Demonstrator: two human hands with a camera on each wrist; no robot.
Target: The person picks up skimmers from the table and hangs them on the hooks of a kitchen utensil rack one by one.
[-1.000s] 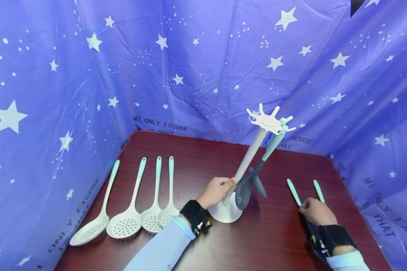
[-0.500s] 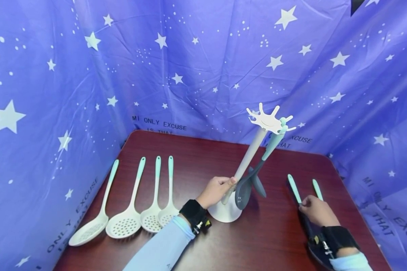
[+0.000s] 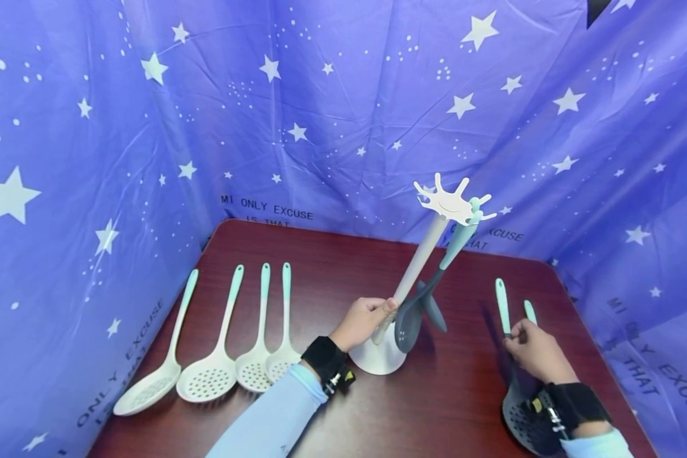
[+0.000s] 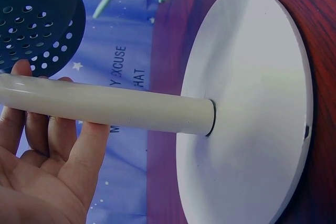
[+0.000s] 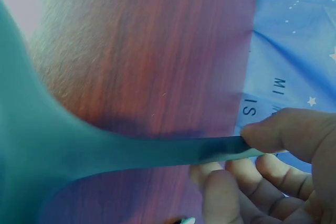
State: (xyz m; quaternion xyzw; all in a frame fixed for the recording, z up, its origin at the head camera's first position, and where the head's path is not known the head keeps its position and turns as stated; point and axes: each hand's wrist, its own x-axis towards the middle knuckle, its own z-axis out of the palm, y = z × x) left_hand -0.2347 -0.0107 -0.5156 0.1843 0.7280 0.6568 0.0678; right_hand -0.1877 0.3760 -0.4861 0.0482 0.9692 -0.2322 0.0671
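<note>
So the left hand (image 3: 366,323) is gripping the white stand (image 3: 420,264) by its pole, just above the base, roughly mid-desk (image 3: 446,407). Over at about 3 o'clock from that base, the right hand (image 3: 532,350) pinches a dark skimmer (image 3: 527,416) by the neck, mint end at 12, holey head at 6. Can't tell if the head touches the desk. Another mint handle (image 3: 529,311) pokes out at 12 from that hand, lower part hidden. Dark utensils (image 3: 408,327) hang off the stand's 4 o'clock side, and four white utensils (image 3: 207,378) lie at 9 o'clock.
</note>
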